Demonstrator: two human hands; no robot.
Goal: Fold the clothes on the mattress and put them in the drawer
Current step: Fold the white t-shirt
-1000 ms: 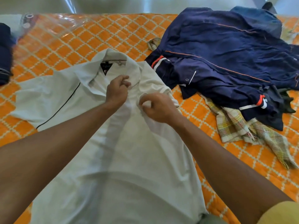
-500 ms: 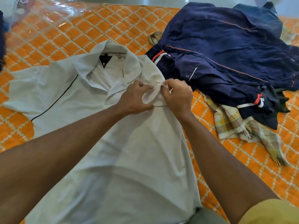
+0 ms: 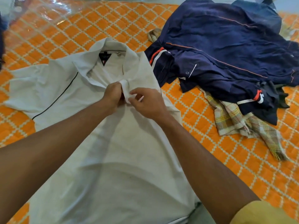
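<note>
A white polo shirt [image 3: 113,167] lies face up on the orange quilted mattress [image 3: 202,143], collar at the far end. My left hand [image 3: 113,94] and my right hand [image 3: 147,102] meet just below the collar. Both pinch the shirt's front placket, which stands up as a small white fold between the fingers. The shirt's left sleeve is spread flat at the left; its right sleeve is not visible. No drawer is in view.
A heap of navy clothes [image 3: 226,54] with orange and white trim lies at the far right. A yellow checked cloth [image 3: 239,125] sticks out beneath it. A dark garment [image 3: 1,38] shows at the left edge. Clear plastic [image 3: 40,12] covers the mattress's far left.
Both hands slid from the collar down to the placket and now pinch it together. The view has shifted slightly closer over the shirt.
</note>
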